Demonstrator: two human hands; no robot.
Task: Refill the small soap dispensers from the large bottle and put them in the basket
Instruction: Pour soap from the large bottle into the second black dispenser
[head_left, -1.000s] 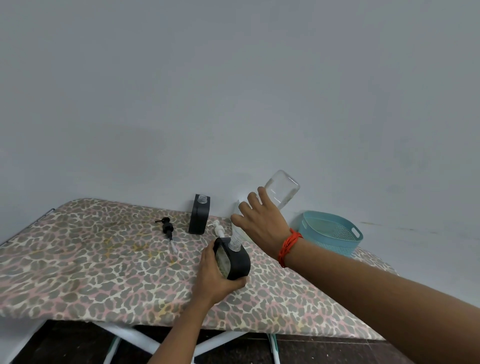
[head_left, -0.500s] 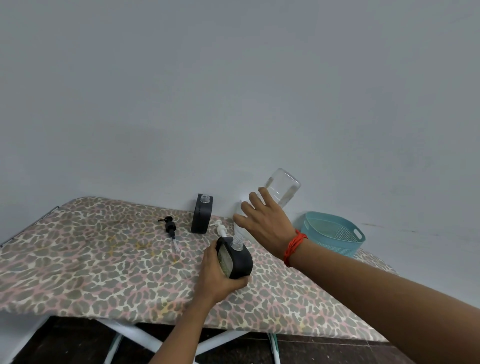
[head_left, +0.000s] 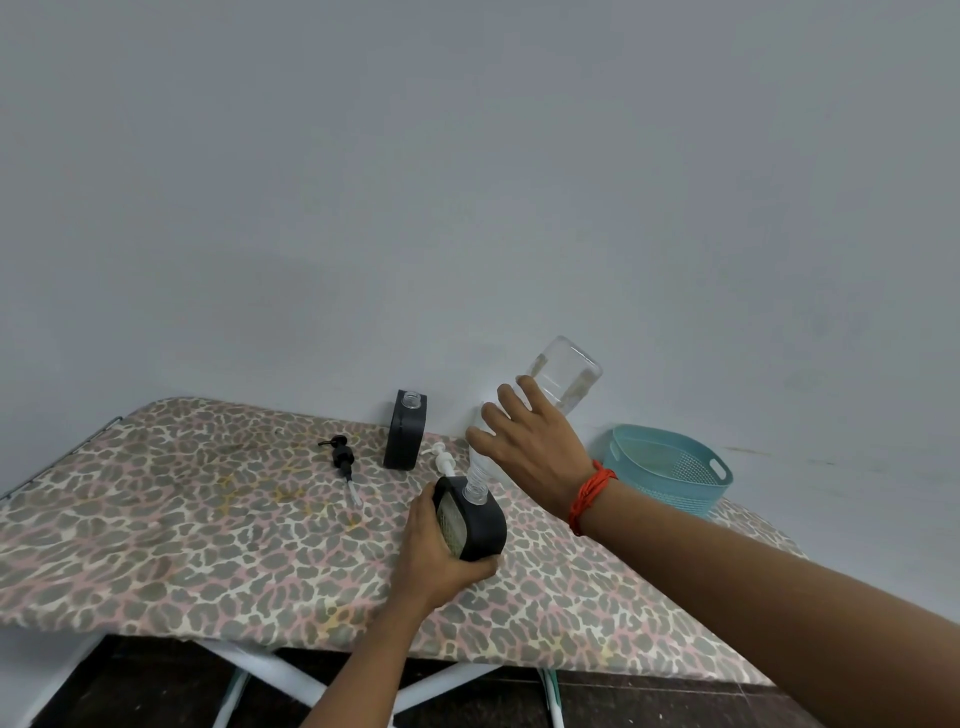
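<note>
My right hand (head_left: 530, 447) grips a large clear bottle (head_left: 563, 376), tipped neck-down so its ribbed mouth meets the opening of a small black dispenser (head_left: 480, 522). My left hand (head_left: 434, 553) holds that dispenser on the leopard-print board (head_left: 156, 525), tilted. A second black dispenser (head_left: 405, 437) stands open-necked near the wall. A black pump head (head_left: 343, 460) lies on the board to its left. A white pump head (head_left: 441, 460) lies just behind the held dispenser. The teal basket (head_left: 670, 475) sits at the right, empty as far as I can see.
The board is narrow, with white legs (head_left: 270, 670) below and a dark floor. A plain grey wall runs right behind the board. The board's front edge is close to my arms.
The bottle's base has risen a little, tipping the bottle more steeply over the dispenser. My left hand and the dispenser have stayed in place.
</note>
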